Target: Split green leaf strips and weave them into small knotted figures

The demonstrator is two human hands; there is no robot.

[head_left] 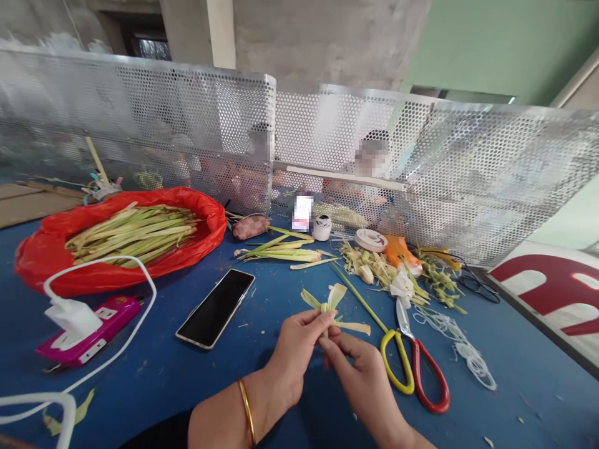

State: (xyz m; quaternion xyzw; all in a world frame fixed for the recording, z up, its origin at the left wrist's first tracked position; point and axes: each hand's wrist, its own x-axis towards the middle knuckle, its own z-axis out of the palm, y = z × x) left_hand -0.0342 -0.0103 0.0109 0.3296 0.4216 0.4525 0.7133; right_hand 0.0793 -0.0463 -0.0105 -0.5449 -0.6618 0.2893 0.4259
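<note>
Between my two hands is a small flower-like bundle of pale green and cream plant leaves (327,302), its strips splayed outward. My left hand (299,340) pinches it near its centre with thumb and forefinger. Just below, my right hand (358,362) has its fingers closed on the lower end of the same bundle, where a stem is mostly hidden by the fingers. A pair of scissors (418,368) with one yellow and one red handle lies right of my right hand. Left of my hands a phone (216,308) lies flat, its screen dark.
A red plastic bag (187,268) of long leaf strips (135,234) sits at left, behind a purple power strip (93,333) with a white cable. Tape (371,240), leaf scraps (362,265) and white string (472,358) lie right. Beyond a perforated metal screen (322,118) are people.
</note>
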